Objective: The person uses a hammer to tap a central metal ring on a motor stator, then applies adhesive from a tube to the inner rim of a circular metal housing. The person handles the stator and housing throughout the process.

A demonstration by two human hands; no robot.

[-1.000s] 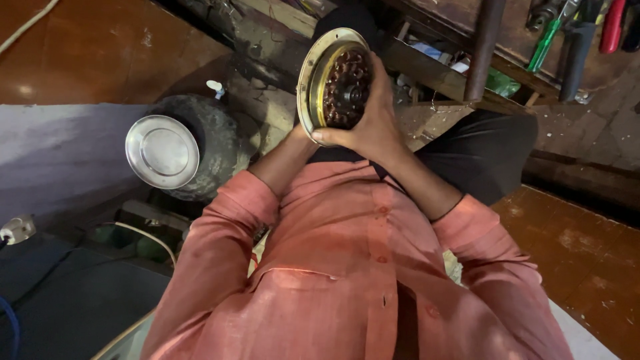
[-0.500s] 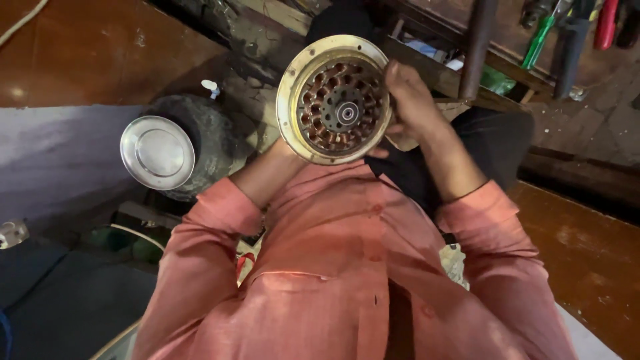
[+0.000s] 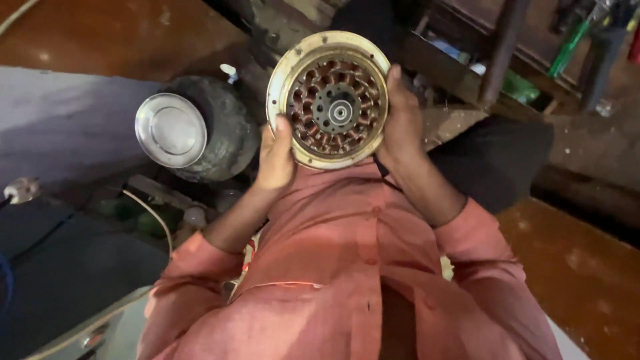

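Reddish-brown floor (image 3: 87,33) spreads behind a cluttered workshop corner, with a dark metal frame (image 3: 467,73) crossing the top. One round motor part (image 3: 328,99) — pale metal rim, ring of copper windings, one bearing at its centre — is held up face-on between two hands. Left hand (image 3: 275,155) clasps its lower left rim, thumb laid on the edge; right hand (image 3: 401,123) wraps the right rim. Beside it, to the left, sits one grimy dark pot (image 3: 223,127) with one shiny steel lid (image 3: 171,129). Salmon-pink shirt sleeves (image 3: 193,293) fill the foreground — hiding what lies beneath.

Repair workshop, tool rack (image 3: 587,40), grimy motor housing (image 3: 213,127)
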